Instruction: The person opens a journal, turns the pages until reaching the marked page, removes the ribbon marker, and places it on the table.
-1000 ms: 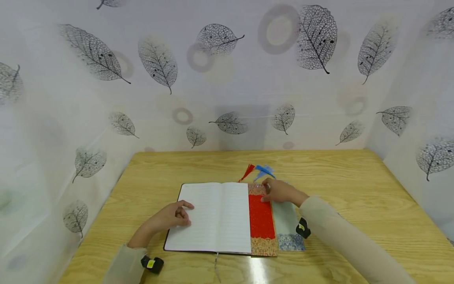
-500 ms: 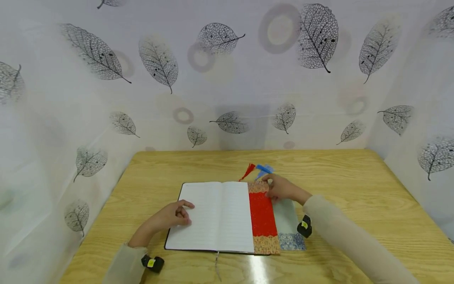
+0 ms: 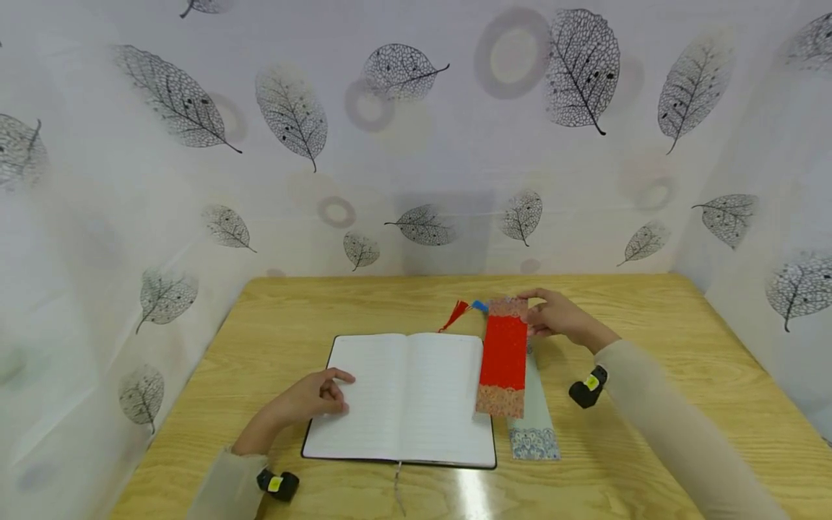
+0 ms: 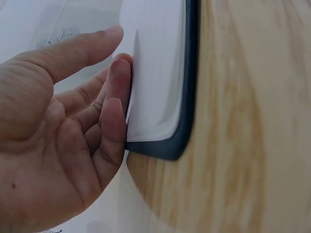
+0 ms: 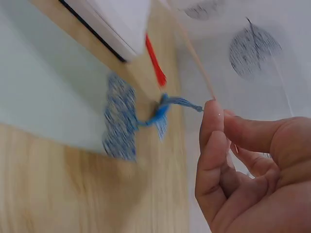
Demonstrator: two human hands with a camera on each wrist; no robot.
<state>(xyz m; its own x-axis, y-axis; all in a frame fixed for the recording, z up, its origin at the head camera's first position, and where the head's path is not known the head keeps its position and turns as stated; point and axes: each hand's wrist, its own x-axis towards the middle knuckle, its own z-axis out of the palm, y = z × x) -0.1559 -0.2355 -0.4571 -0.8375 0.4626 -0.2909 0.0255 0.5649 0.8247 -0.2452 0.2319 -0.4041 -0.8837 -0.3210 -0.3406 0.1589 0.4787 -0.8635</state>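
My right hand (image 3: 554,315) pinches a red bookmark (image 3: 503,352) with gold patterned ends at its upper right edge. In the right wrist view this bookmark shows edge-on, as a thin strip running from the fingertips. Partly hidden behind it, a pale green bookmark (image 3: 534,404) with blue lace-patterned ends lies on the table. A notebook (image 3: 442,401) with lined blank pages and a dark cover lies spread in the middle. On its left page rests my left hand (image 3: 318,396), fingers loosely bent at the outer edge; the left wrist view shows the fingertips against the pages (image 4: 158,68).
A red tassel (image 3: 457,313) and a blue tassel (image 5: 160,112) are beyond the notebook's top edge. A thin ribbon (image 3: 399,491) hangs out below the notebook's spine. The wooden table (image 3: 650,318) meets a leaf-printed cloth (image 3: 448,166) at its back and sides.
My right hand has carried the red bookmark from the notebook's right page edge to the right and away from me, uncovering that page. My left hand has stayed in place.
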